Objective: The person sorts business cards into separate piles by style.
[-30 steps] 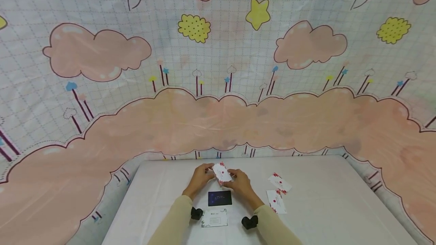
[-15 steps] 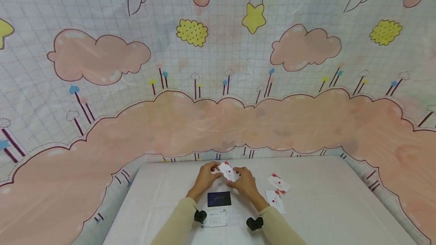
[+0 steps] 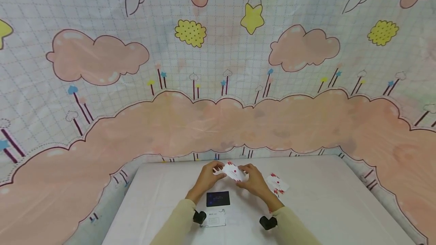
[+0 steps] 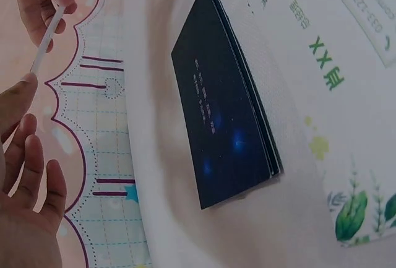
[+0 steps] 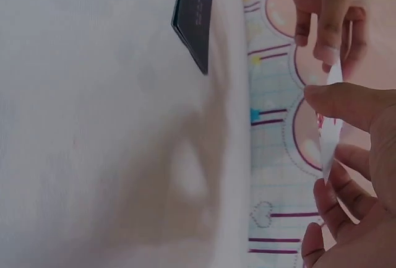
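Both hands pinching one white card (image 3: 234,172), left hand (image 3: 208,177), right hand (image 3: 253,181), above dark card (image 3: 218,199)

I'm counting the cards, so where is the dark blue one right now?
In the head view the dark blue card lies flat on the white table, between the person's forearms, just behind the white card with green print and below the raised hands.

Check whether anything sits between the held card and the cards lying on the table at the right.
Nothing visible does. Both hands, left and right, pinch the red-dotted card above the table. Between it and the loose red-dotted cards lies only the right hand itself. The dark stack lies nearer the person, off that path.
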{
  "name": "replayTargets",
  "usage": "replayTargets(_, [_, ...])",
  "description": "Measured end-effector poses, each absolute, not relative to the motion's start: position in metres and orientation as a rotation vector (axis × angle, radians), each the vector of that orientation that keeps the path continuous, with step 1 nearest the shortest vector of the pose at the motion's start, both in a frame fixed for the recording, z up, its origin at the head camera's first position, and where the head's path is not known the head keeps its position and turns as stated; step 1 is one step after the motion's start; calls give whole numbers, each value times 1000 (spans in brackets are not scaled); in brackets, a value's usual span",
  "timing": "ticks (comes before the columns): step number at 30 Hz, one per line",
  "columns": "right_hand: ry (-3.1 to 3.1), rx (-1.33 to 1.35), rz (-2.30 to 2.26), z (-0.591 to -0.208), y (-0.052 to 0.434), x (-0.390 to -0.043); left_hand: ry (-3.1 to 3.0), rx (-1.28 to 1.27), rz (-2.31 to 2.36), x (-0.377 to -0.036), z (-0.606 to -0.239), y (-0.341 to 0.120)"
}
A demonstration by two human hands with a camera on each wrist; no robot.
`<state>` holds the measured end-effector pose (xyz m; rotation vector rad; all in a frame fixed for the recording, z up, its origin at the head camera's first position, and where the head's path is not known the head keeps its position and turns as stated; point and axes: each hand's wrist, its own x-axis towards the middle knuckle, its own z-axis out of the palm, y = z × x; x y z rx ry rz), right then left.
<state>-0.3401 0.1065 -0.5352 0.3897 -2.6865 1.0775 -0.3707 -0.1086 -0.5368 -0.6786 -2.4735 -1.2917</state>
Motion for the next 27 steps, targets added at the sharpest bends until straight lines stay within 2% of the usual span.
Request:
replayTargets(12, [-2745,453,944,-524,128,-325,-2654,-838,-1091,-354,-525,-100])
replayTargets(21, [-2741,610,865,-526,143,-316,-2750,-942,-827,-338,-523,-93])
replayTargets(27, [-2781,560,923,-529,151,-307,-2742,-930,-843,-329,-527,-86])
